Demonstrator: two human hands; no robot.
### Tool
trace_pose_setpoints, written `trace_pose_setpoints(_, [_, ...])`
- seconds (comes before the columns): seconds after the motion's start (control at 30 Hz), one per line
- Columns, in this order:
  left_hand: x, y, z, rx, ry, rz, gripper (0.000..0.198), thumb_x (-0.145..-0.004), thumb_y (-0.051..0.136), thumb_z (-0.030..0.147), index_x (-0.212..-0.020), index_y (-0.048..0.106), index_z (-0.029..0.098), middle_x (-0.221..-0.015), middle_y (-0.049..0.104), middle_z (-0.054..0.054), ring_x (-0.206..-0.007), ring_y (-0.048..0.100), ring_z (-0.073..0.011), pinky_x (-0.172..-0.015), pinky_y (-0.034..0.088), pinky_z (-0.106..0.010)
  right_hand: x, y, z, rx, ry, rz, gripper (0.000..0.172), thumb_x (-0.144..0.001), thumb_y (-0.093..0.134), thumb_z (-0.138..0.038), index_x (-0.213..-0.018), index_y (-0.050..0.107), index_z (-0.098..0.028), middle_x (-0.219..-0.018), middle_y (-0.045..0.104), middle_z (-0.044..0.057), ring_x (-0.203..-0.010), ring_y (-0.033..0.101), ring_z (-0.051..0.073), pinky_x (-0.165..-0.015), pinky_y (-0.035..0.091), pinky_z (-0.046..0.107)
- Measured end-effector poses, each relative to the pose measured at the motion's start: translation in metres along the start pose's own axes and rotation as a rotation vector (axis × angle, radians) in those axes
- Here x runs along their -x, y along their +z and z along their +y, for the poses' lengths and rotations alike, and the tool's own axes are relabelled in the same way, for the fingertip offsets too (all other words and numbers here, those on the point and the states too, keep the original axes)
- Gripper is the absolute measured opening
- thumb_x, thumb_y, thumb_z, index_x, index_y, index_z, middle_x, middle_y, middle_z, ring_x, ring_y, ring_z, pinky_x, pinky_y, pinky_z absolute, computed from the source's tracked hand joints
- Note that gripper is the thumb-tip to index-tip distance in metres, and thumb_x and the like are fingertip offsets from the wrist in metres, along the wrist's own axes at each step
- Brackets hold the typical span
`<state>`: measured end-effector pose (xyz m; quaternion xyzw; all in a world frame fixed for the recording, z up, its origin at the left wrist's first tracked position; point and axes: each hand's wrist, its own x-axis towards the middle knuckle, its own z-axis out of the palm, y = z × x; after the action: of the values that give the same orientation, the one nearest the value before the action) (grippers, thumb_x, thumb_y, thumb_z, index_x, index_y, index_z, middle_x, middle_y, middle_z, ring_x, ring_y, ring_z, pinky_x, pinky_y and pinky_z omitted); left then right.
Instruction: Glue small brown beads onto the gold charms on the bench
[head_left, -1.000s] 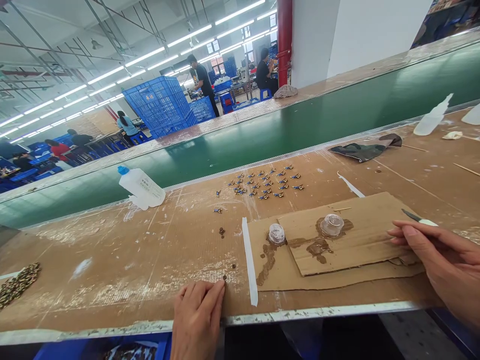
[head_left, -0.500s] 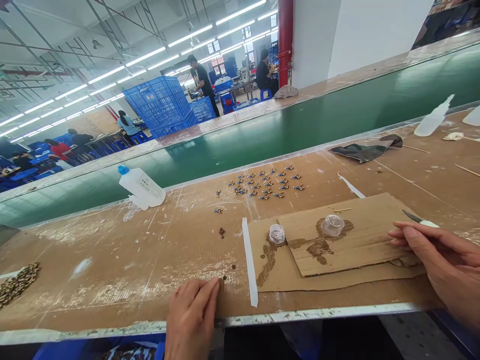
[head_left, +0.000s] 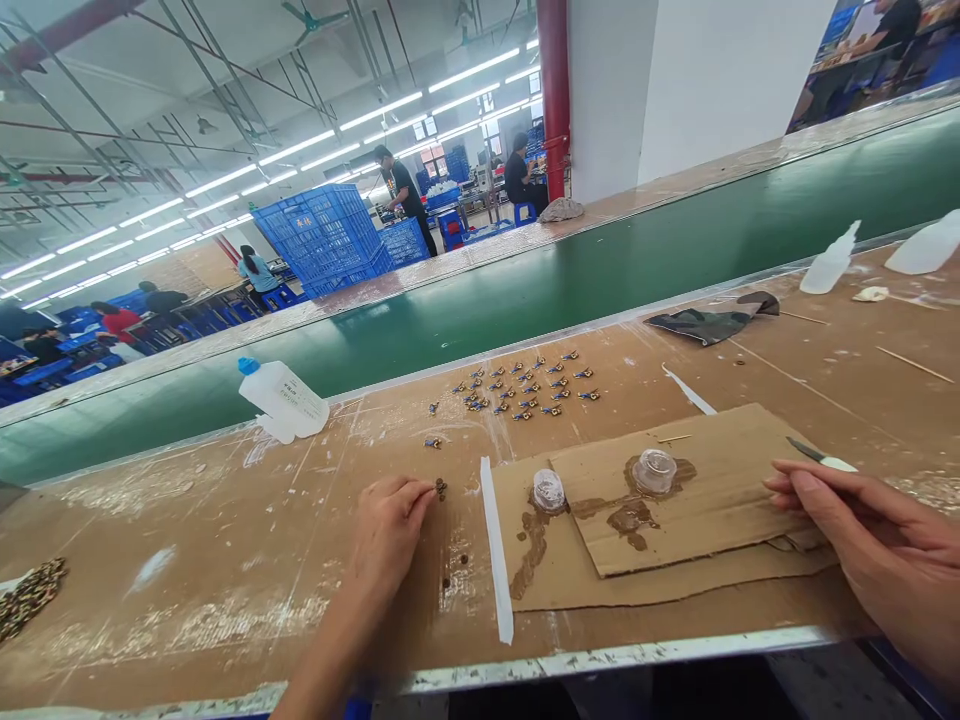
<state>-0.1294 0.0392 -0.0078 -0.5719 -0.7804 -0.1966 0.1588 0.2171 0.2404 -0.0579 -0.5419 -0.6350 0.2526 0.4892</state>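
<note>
My left hand point(head_left: 390, 520) reaches over the table, thumb and forefinger pinched at the edge of a little pile of small round brown pieces point(head_left: 441, 488). Whether a piece is between the fingertips is hidden. Two more brown pieces point(head_left: 463, 559) lie nearer the table edge. On the right, my right hand point(head_left: 877, 525) hovers by the cardboard point(head_left: 720, 470) with fingers pressed together; what they hold, if anything, does not show. A knife point(head_left: 832, 460) with a pale handle lies just beyond it. Several small blue-and-gold figures point(head_left: 525, 388) are spread out farther back.
Two clear small cups point(head_left: 655, 470) point(head_left: 549, 490) stand on the wet-stained cardboard. A blue-capped bottle point(head_left: 285, 397) lies left; white bottles point(head_left: 830, 260) and a camouflage cloth point(head_left: 716, 322) are right. A green conveyor belt point(head_left: 480, 300) runs behind. People sit and stand beyond.
My left hand has moved forward from the table's front edge to the pile of brown pieces, its fingertips now pinched there. My right hand has kept almost the same pose; the view has shifted slightly.
</note>
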Motion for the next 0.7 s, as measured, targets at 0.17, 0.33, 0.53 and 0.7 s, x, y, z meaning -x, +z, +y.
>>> trace_pose_setpoints(0.17, [0.005, -0.001, 0.007, -0.046, 0.02, -0.062, 0.022, -0.086, 0.051, 0.025, -0.076, 0.071, 0.021, -0.076, 0.07, -0.001, -0.07, 0.064, -0.0155, -0.068, 0.048, -0.028, 0.001, -0.003, -0.005, 0.008, 0.012, 0.007, 0.041, -0.068, 0.056, -0.058, -0.092, 0.068, -0.028, -0.084, 0.07, -0.001, -0.08, 0.068, 0.021, -0.076, 0.058, 0.033])
trace_pose_setpoints(0.33, [0.007, 0.003, 0.013, -0.086, 0.047, -0.083, 0.028, -0.089, 0.045, 0.027, -0.078, 0.069, 0.021, -0.077, 0.068, -0.003, -0.073, 0.062, -0.0179, -0.074, 0.046, -0.033, 0.003, -0.003, -0.019, 0.021, -0.029, 0.037, 0.035, -0.069, 0.054, -0.057, -0.085, 0.069, -0.029, -0.079, 0.069, -0.003, -0.075, 0.067, 0.018, -0.072, 0.058, 0.03])
trace_pose_setpoints(0.53, [0.011, 0.003, 0.015, -0.067, 0.007, -0.075, 0.028, -0.089, 0.042, 0.025, -0.079, 0.067, 0.019, -0.078, 0.067, -0.005, -0.077, 0.061, -0.0186, -0.08, 0.045, -0.036, 0.002, -0.003, -0.019, 0.015, -0.008, 0.033, 0.038, -0.067, 0.055, -0.06, -0.084, 0.069, -0.029, -0.078, 0.069, -0.002, -0.078, 0.068, 0.02, -0.072, 0.058, 0.032])
trace_pose_setpoints(0.7, [0.037, -0.026, 0.019, 0.053, -0.108, -0.165, 0.028, -0.09, 0.042, 0.032, -0.075, 0.063, 0.021, -0.072, 0.065, 0.0, -0.068, 0.062, -0.0135, -0.066, 0.046, -0.025, 0.002, -0.001, -0.011, 0.012, -0.009, 0.014, 0.042, -0.067, 0.054, -0.063, -0.089, 0.069, -0.03, -0.081, 0.07, -0.001, -0.08, 0.068, 0.021, -0.076, 0.058, 0.034])
